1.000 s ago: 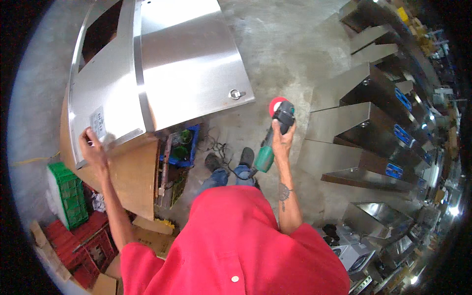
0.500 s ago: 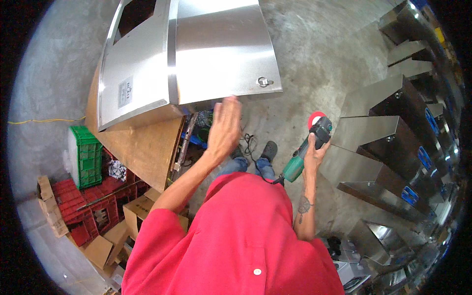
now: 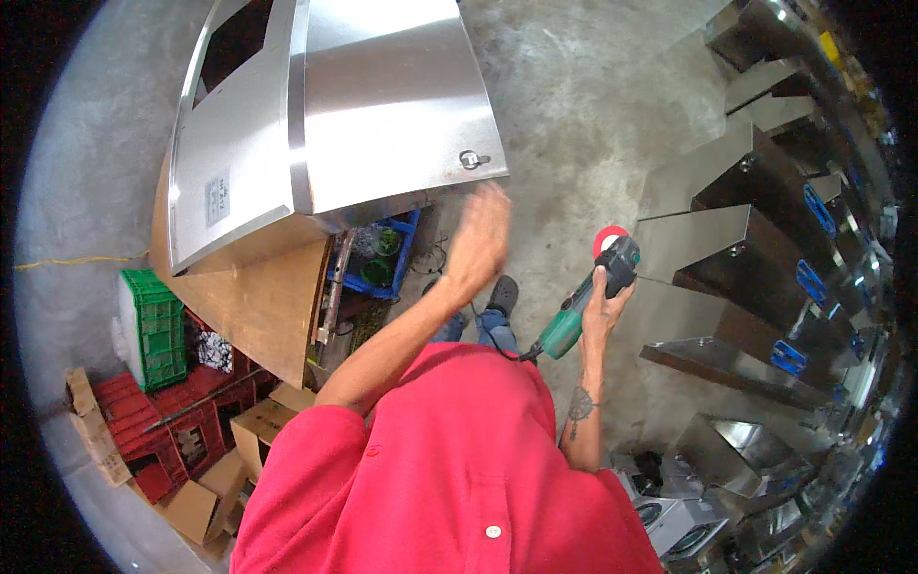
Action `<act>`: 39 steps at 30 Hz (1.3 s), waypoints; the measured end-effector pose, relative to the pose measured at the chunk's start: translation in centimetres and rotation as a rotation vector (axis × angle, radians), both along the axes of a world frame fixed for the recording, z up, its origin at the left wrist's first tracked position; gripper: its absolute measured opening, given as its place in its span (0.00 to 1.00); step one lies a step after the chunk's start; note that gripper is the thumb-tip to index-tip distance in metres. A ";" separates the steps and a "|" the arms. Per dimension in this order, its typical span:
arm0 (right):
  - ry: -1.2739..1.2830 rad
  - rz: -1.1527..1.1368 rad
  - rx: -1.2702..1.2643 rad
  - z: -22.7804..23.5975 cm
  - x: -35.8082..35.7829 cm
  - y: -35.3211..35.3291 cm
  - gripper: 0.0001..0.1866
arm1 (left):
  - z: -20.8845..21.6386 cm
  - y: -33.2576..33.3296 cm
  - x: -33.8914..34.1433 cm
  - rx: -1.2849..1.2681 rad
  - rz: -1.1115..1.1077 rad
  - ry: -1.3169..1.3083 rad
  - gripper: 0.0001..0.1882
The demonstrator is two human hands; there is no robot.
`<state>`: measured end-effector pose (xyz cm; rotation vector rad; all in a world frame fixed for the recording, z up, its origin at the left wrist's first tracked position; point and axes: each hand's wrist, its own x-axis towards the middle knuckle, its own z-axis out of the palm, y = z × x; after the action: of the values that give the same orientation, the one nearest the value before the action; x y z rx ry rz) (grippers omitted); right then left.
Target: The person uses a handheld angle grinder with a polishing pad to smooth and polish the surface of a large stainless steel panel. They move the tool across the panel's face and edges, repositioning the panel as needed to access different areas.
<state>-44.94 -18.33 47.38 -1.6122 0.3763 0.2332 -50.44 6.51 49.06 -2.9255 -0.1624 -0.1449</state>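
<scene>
My right hand (image 3: pixel 602 298) is wrapped around a green and black angle grinder (image 3: pixel 566 325), its red and white disc (image 3: pixel 606 241) pointing away from me. My left hand (image 3: pixel 480 241) is raised with the fingers stretched out, slightly smeared by motion, and holds nothing. It is nearest the front edge of a brushed sheet-metal cabinet (image 3: pixel 382 124), which has a small latch (image 3: pixel 471 160) near its corner. In this view the fingertips lie just below that corner; whether they touch it I cannot tell. Under the cabinet is a wooden board (image 3: pixel 258 316).
Several metal boxes (image 3: pixel 708 249) stand in a row on the right. A green crate (image 3: pixel 158 330) rests on red crates (image 3: pixel 124 411) at the left, beside open cardboard boxes (image 3: pixel 196 497). A blue crate (image 3: pixel 406 251) sits beneath the cabinet; the grinder's cord (image 3: pixel 507 352) runs near my feet.
My left hand has moved right, away from the cabinet's edge toward its latch corner. The view has shifted, so the cabinet appears farther left. The grinder stays in my right hand.
</scene>
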 end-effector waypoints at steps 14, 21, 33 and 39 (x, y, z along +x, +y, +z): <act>0.023 -0.066 -0.037 -0.7 -0.9 -3.5 0.46 | -1.7 -1.9 3.6 -0.255 -0.482 0.289 0.27; -0.044 -0.056 -0.142 0.1 -1.1 -3.5 0.47 | 3.3 4.3 0.7 -0.216 -0.196 0.080 0.39; -0.061 0.014 0.022 -3.6 -0.1 -2.2 0.40 | 3.7 8.2 -14.6 -0.664 0.273 0.094 0.32; 0.004 0.070 0.087 0.7 0.5 -0.6 0.43 | 3.6 12.5 -10.4 -1.486 0.901 -0.885 0.36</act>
<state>-44.49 -18.95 48.08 -1.5408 0.3096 0.3022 -60.84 19.01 52.66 -3.0839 -2.5426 -1.7235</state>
